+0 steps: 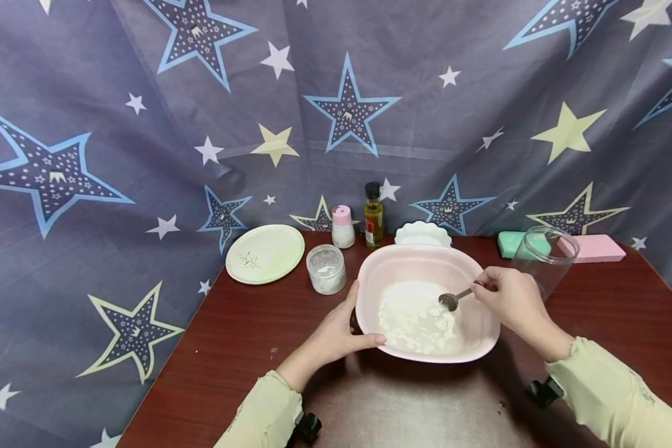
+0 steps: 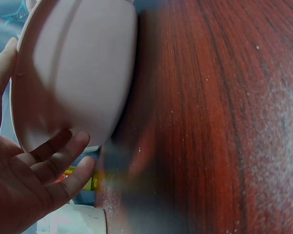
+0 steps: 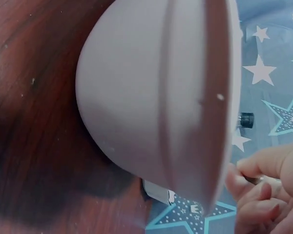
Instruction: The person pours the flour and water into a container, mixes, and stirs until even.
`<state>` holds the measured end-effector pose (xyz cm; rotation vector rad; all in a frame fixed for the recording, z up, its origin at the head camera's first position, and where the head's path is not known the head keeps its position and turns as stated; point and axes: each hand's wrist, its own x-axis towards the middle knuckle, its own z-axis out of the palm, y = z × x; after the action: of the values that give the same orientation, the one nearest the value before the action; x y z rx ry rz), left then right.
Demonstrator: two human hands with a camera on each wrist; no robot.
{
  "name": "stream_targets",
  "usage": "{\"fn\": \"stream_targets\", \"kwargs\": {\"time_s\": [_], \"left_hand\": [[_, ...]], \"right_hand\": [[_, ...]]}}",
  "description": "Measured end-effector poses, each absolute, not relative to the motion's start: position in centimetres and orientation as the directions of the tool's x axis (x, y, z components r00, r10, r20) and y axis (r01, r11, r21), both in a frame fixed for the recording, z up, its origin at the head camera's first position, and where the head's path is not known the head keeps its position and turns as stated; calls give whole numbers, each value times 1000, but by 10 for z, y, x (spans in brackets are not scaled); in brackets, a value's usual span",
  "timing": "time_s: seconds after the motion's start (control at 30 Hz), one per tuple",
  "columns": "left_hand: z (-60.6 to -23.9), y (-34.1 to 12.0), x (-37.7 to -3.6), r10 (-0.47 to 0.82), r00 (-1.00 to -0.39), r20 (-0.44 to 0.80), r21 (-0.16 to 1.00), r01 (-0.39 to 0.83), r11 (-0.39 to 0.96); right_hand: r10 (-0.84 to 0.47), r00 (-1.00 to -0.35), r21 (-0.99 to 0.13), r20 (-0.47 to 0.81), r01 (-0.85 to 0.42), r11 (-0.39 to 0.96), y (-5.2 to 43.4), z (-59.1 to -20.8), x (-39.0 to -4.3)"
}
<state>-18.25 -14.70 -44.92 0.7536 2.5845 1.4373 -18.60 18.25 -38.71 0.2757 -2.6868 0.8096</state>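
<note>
A pink bowl point(image 1: 420, 264) with white flour point(image 1: 417, 317) in it stands on the dark red table point(image 1: 241, 348). My left hand point(image 1: 341, 333) holds the bowl's near-left rim, thumb over the edge and fingers under its side point(image 2: 63, 156). My right hand point(image 1: 509, 298) pinches the handle of a metal spoon point(image 1: 453, 299) whose head hangs over the flour. In the right wrist view the bowl's outer wall point(image 3: 151, 97) fills the frame, with my curled fingers point(image 3: 268, 190) at the lower right.
Behind the bowl stand a small clear jar of white powder point(image 1: 326, 269), a pink-capped shaker point(image 1: 343, 227), an oil bottle point(image 1: 373, 215) and a white scalloped dish point(image 1: 422, 233). A pale green plate point(image 1: 265, 253) lies at the left; a clear jar point(image 1: 543, 258), green and pink blocks point(image 1: 590, 247) at the right.
</note>
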Motion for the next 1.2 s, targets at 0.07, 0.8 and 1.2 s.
{"fn": "stream_targets", "kwargs": {"time_s": [0.07,0.8,1.2], "left_hand": [[-449,-147,-183,460,-874,156,819,375,434],[-448,-147,-182,455,-880,139,831,354,430],[-448,-148,-182,458,-877,145,829,360,428]], "right_hand": [[-98,-939,-516,330,-266,814,186,-385,-184],[-306,-945,-740,115,-287,608,184,-392,-175],[-339,-915,-761,217,-376,529,148,-402,-178]]}}
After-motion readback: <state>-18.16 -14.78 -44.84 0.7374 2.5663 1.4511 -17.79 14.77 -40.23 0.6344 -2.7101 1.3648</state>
